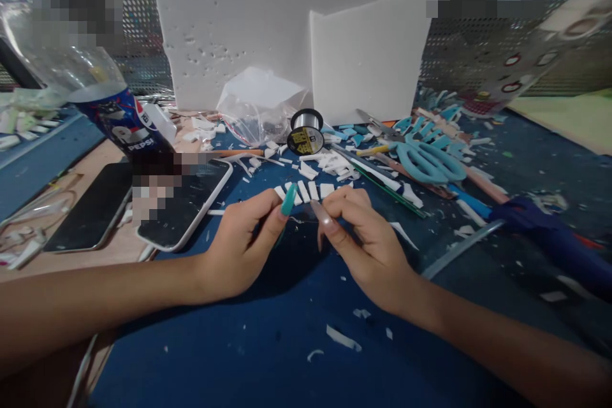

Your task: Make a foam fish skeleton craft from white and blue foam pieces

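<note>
Above the middle of the blue mat, my left hand (pixel 246 245) is closed, thumb pressed to the curled fingers, a long teal nail on the thumb. My right hand (pixel 366 245) pinches opposite it, a small gap between the two. Whatever sits in either pinch is hidden or too small to name. Just beyond the fingertips lies a row of small white foam-like pieces (pixel 313 190). Behind that row stands a spool of clear line (pixel 306 132) with a black and yellow label.
Light-blue-handled scissors (pixel 428 162) lie right of the spool among scraps. A blue-handled tool (pixel 540 226) lies at right. On the left are two phones (pixel 93 207) and a Pepsi bottle (pixel 127 121). White foam blocks (pixel 368 57) stand behind a clear plastic bag (pixel 258 111).
</note>
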A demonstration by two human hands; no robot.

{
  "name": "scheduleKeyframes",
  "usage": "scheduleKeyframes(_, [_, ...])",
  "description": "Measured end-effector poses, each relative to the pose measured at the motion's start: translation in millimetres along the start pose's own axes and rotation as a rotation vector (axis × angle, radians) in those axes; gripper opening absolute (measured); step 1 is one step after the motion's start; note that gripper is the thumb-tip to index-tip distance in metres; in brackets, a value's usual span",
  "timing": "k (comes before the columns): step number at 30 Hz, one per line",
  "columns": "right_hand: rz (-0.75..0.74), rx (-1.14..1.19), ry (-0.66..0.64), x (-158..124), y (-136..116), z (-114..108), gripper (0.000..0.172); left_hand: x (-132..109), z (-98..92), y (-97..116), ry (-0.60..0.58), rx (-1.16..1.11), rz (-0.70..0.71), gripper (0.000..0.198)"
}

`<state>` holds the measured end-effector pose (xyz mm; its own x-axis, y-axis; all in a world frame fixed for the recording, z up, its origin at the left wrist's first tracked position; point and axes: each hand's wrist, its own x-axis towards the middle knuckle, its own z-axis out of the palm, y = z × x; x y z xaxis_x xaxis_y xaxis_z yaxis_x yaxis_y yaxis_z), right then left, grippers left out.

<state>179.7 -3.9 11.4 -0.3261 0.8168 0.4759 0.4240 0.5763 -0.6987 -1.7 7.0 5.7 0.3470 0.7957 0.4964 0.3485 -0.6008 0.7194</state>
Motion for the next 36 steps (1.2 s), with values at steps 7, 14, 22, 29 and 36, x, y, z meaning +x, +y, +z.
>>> scheduleKeyframes(7, [0.061, 0.167, -0.142, -0.8, -2.5, -3.4, 0.033, 1.9, 1.4, 1.1, 0.008, 0.073, 0.047, 0.027])
scheduleKeyframes(14, [0.093, 0.298, -0.329, -0.7, -2.2, -4.6, 0.044, 5.4, 3.1, 1.5, -0.115, -0.002, -0.050, 0.029])
scheduleKeyframes(22, [0.156, 0.200, -0.092, -1.9, 1.5, 0.3, 0.041, 5.3, 3.5, 0.0, -0.166, 0.387, 0.062, 0.028])
scheduleKeyframes(29, [0.192, 0.145, 0.076, -4.6, 0.8, -0.5, 0.039, 14.3, 6.9, 6.4, -0.485, 0.986, 0.266, 0.024])
scheduleKeyframes(36, [0.201, 0.171, 0.073, -5.5, 1.4, 0.2, 0.040, 18.8, 8.5, 14.7, -0.675, 0.986, 0.204, 0.015])
